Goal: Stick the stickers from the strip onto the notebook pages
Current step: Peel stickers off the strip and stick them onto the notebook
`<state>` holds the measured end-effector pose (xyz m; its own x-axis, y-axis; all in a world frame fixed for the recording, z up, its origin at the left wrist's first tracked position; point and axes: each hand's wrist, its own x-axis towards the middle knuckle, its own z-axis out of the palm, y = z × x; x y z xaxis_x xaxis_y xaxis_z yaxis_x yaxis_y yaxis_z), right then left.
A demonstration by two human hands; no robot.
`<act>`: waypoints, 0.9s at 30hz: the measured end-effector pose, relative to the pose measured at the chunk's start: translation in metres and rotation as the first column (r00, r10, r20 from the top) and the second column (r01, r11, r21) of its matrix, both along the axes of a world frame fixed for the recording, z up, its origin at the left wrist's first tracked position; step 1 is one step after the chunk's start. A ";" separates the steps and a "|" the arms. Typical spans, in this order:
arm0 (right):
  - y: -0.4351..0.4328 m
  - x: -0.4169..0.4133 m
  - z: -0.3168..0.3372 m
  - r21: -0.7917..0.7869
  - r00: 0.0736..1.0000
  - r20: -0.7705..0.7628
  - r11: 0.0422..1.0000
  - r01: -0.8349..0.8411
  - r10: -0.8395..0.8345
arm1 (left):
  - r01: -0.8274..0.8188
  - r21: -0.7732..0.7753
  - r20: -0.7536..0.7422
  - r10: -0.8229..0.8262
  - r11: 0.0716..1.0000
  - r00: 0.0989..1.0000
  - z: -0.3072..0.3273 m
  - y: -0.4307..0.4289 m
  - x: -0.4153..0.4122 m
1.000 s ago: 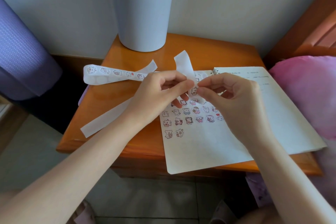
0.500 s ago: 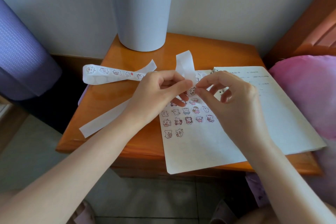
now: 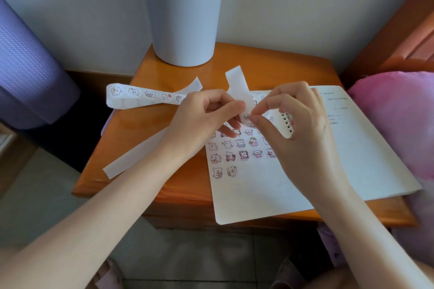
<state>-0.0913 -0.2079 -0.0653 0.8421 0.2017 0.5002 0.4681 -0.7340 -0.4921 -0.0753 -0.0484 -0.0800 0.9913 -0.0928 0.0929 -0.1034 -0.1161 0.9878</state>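
An open spiral notebook [image 3: 263,192] lies on the orange wooden table [image 3: 145,143], its left page carrying several rows of small cartoon stickers. A long white sticker strip [image 3: 141,96] loops over the table's left side, with its peeled end standing up above the notebook. My left hand [image 3: 199,122] pinches the strip over the page between thumb and forefinger. My right hand [image 3: 298,129] pinches a sticker [image 3: 246,117] at the strip's edge with thumb and fingertips. How far the sticker is peeled off the backing is hidden by the fingers.
A grey bucket [image 3: 183,14] stands at the back of the table against the wall. A purple rolled mat [image 3: 25,65] leans at the left. A pink cushion [image 3: 399,119] and a wooden bed frame [image 3: 404,37] border the right side.
My right hand's fingers have shifted slightly at the sticker on the strip. The left hand and the strip stay almost where they were.
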 end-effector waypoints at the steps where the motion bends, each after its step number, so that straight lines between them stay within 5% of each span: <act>1: 0.000 -0.002 0.003 0.002 1.000 -0.005 1.000 -0.020 0.020 | -0.001 0.010 -0.003 0.001 1.000 1.000 0.000 0.000 0.000; 5: -0.006 -0.009 0.016 0.143 0.959 -0.240 0.983 -0.115 0.148 | 0.014 0.058 0.012 -0.015 0.998 1.000 -0.001 0.001 0.000; 10: -0.016 -0.009 0.020 0.174 0.680 -0.705 0.978 -0.113 0.204 | 0.019 0.081 0.023 -0.021 0.997 1.000 -0.001 0.001 -0.002; 27: -0.010 -0.011 0.014 0.114 0.653 -0.746 0.991 -0.069 0.131 | 0.019 0.120 0.010 -0.020 0.993 1.000 -0.002 -0.001 -0.001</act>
